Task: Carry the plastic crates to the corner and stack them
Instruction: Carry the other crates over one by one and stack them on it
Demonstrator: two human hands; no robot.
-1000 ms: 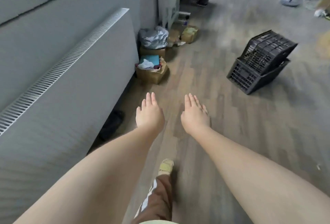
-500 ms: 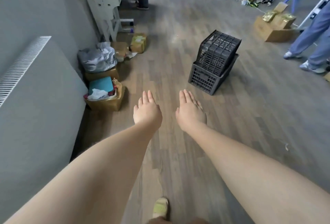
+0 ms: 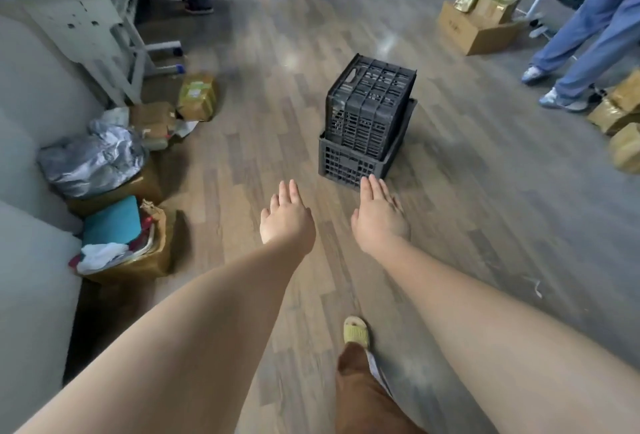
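Two black plastic crates stand on the wooden floor ahead of me. The upper crate (image 3: 372, 101) lies tipped on its side inside the lower crate (image 3: 346, 163), which sits upright. My left hand (image 3: 287, 220) and my right hand (image 3: 379, 217) are stretched forward with straight fingers, palms down, holding nothing. The fingertips of my right hand reach just short of the lower crate's near corner; my left hand is a little to the left of it.
Cardboard boxes (image 3: 128, 250) with cloth and a silver bag (image 3: 91, 156) line the grey wall on the left. A grey table leg frame (image 3: 114, 35) stands behind them. A person in blue trousers (image 3: 585, 35) and more boxes (image 3: 478, 28) are at the right.
The view has swung right and moved closer to the crates. Both hands stay outstretched and now almost reach the lower crate. My foot has stepped forward.
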